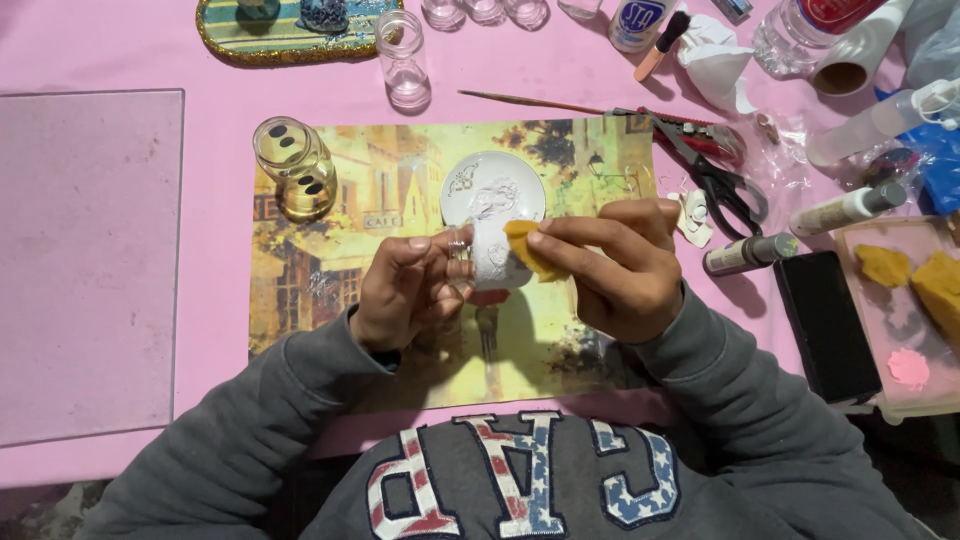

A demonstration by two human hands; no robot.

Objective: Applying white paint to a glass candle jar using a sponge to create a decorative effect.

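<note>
While the left hand (pixel 405 290) grips a small white-coated glass jar (pixel 482 258) just below the white plate (pixel 493 190), the right hand (pixel 615 265) pinches a yellow sponge (pixel 528 250) against the jar's side. Both hands are closed on these things over the printed street picture (pixel 400 190) under the plate, and black scissors (pixel 715 175) lie right of the plate.

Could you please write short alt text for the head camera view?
The left hand holds a small white-coated glass jar while the right hand presses a yellow sponge against it, above a picture mat on a pink table, scissors nearby.
</note>
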